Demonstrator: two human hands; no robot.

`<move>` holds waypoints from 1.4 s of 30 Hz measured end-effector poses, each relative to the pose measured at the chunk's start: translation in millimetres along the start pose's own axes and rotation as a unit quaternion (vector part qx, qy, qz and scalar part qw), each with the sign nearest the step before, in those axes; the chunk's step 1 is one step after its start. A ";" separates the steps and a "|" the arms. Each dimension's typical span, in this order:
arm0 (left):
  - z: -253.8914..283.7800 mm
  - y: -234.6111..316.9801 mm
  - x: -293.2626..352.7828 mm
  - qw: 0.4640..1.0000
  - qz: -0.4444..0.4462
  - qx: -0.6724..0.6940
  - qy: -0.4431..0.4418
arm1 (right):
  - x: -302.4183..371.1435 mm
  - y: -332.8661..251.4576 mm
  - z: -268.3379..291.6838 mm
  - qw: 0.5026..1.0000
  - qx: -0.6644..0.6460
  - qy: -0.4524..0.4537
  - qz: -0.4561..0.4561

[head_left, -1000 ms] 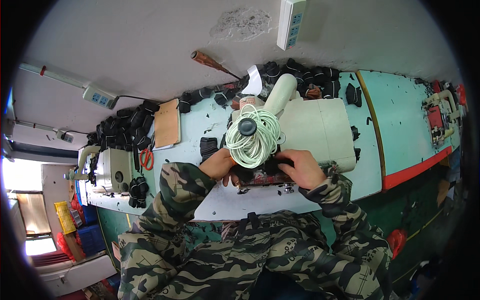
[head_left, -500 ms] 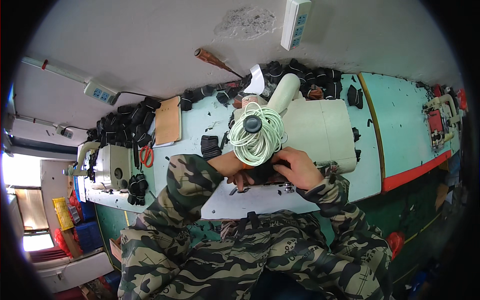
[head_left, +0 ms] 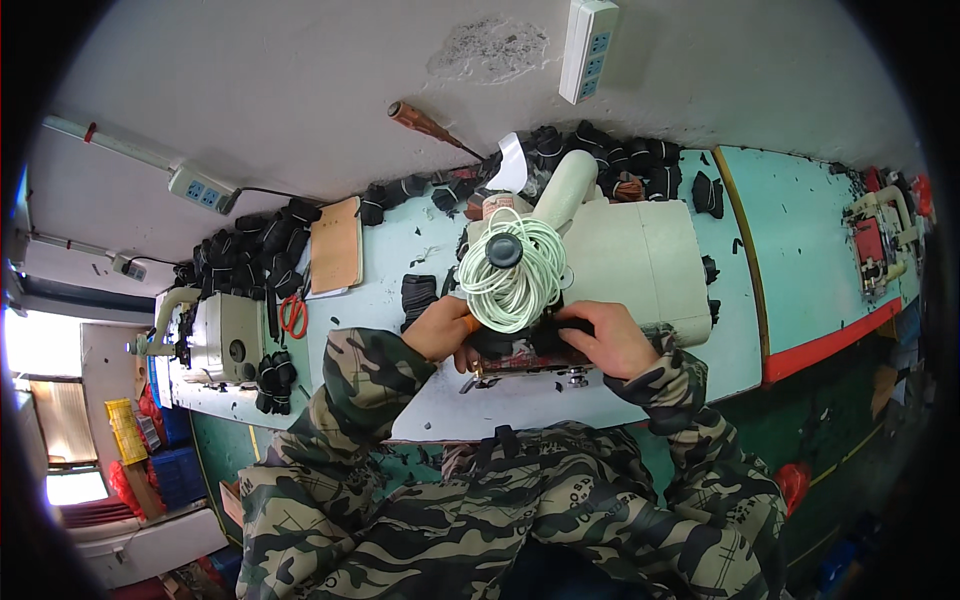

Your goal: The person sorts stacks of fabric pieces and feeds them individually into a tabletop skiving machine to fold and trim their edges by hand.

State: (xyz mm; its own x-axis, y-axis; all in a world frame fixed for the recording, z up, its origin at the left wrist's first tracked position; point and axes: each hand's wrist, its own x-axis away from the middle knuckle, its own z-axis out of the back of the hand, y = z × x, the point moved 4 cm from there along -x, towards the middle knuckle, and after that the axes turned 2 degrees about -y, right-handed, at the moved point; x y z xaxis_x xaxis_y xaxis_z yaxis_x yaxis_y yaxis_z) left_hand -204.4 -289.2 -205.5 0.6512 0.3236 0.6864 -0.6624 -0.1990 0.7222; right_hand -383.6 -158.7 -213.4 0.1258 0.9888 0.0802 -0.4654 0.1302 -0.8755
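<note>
A pale sewing machine point(head_left: 640, 262) stands on the table before me, with a coil of whitish cord point(head_left: 512, 290) on top around a black knob point(head_left: 504, 250). My left hand point(head_left: 438, 328), an orange band on one finger, is closed at the left end of a black fabric piece point(head_left: 492, 344). Its fingertips are partly hidden by the machine and coil. My right hand point(head_left: 606, 338) pinches the same dark fabric from the right, thumb and fingers together. The coil hides the middle of the fabric and the needle area.
A stack of black pieces point(head_left: 418, 297) lies left of the machine. Farther left are red-handled scissors point(head_left: 294, 315), a brown folder point(head_left: 336, 246) and a second machine point(head_left: 222, 336). Tied black bundles point(head_left: 250, 245) line the wall. A screwdriver point(head_left: 425, 122) leans behind, and another machine point(head_left: 878, 245) sits far right.
My left hand has shifted left and slightly away from me, out from under the coil. My right hand has moved slightly right and nearer to me.
</note>
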 end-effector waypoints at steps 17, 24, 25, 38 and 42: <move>-8.4 -4.6 -10.4 0.988 0.109 0.054 -0.096 | -2.0 -2.6 -3.6 0.999 -0.001 -0.025 0.040; 0.5 -6.6 -1.2 0.999 0.020 -0.028 0.017 | 2.4 3.1 7.9 0.997 -0.038 -0.067 -0.023; -4.2 -8.0 -4.6 1.000 0.022 0.005 -0.011 | 2.8 7.1 5.8 0.990 -0.063 -0.098 -0.073; 0.8 -20.6 1.4 0.998 0.011 0.052 0.025 | 2.2 5.3 9.5 0.993 -0.037 -0.102 -0.049; -13.6 -15.8 -3.6 0.997 0.022 0.068 -0.003 | -3.1 2.2 1.4 0.991 -0.035 -0.123 -0.035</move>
State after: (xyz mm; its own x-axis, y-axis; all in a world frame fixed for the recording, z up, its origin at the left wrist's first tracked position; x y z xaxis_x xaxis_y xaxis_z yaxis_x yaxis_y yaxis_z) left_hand -201.2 -274.6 -220.5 0.6252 0.3073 0.7174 -0.6340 -0.3361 0.6965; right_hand -386.2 -161.4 -215.0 -0.0658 0.9663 0.2489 -0.3992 0.2031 -0.8941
